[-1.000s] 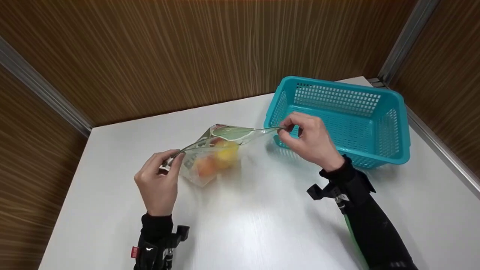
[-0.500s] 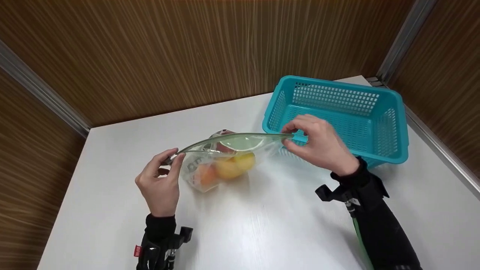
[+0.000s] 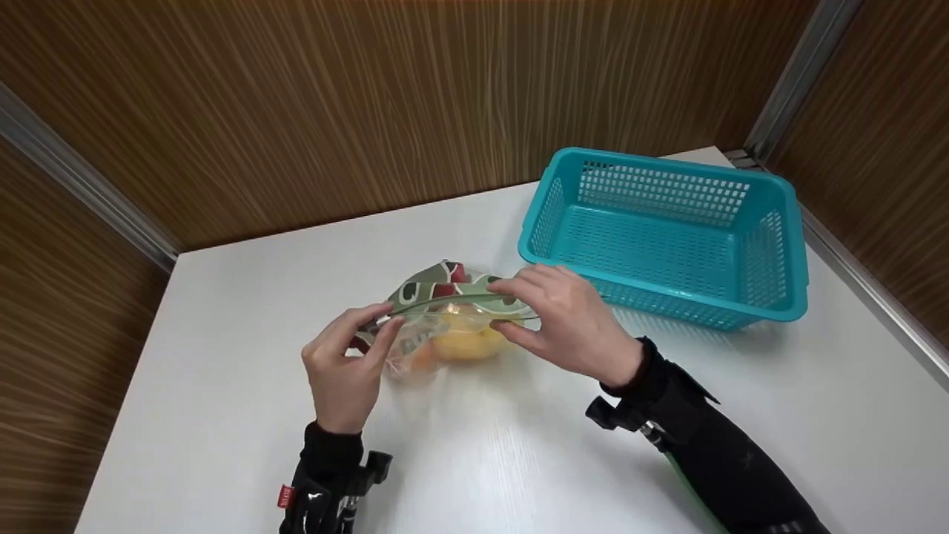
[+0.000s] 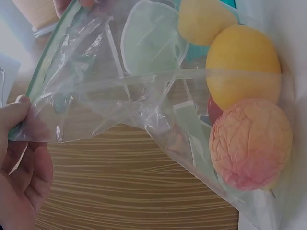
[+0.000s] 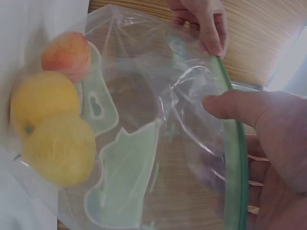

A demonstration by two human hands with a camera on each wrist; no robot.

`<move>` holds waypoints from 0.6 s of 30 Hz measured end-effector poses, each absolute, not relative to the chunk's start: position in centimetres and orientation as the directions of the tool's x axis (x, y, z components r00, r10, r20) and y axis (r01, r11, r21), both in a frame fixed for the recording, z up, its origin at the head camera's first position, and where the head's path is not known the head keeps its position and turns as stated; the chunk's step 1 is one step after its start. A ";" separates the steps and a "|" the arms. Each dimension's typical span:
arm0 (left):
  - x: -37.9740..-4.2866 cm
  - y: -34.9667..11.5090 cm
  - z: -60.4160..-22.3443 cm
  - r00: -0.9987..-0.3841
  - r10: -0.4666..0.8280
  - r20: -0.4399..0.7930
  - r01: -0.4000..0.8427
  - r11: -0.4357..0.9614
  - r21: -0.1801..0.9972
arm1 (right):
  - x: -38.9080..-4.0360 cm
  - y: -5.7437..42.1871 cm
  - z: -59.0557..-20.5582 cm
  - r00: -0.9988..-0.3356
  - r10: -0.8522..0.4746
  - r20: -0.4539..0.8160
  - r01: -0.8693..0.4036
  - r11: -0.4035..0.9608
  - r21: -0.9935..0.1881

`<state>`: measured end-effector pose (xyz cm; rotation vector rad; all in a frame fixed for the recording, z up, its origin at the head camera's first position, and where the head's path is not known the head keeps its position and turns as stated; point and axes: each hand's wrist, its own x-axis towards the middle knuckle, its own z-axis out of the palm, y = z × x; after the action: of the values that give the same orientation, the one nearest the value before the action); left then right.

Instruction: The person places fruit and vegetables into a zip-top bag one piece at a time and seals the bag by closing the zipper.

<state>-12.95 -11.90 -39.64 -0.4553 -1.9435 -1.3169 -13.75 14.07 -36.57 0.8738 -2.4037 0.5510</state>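
Note:
A clear zip bag (image 3: 419, 294) with a green closure strip and a printed pattern stands on the white table between my hands. Inside sit a peach-like fruit (image 4: 252, 143), an orange-yellow round fruit (image 4: 243, 67) and a yellow lemon-like fruit (image 5: 60, 149); something red shows partly behind them. My left hand (image 3: 345, 374) pinches the left corner of the bag's top edge between thumb and fingers. Toward the strip's right part, my right hand (image 3: 569, 320) has its thumb on the near side and its fingers behind, holding the edge.
A turquoise plastic basket (image 3: 667, 293) with perforated walls stands at the back right, just beyond my right hand. Wood-grain panels (image 3: 356, 111) rise behind the white table (image 3: 474, 460) and at both sides.
My right hand has moved left along the bag's strip, from its right corner inward, away from the basket. My left hand has shifted slightly right. The bag's mouth looks narrower now.

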 end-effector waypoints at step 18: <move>-13.2 -12.3 -39.4 -0.685 -0.157 0.712 0.606 0.420 0.675 | -14.6 14.7 -36.7 -0.718 -0.387 0.578 -0.639 0.696 -0.328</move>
<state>-13.18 -12.31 -39.40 -0.3803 -1.9456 -1.3291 -14.58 14.69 -36.70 0.7893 -2.4327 0.7187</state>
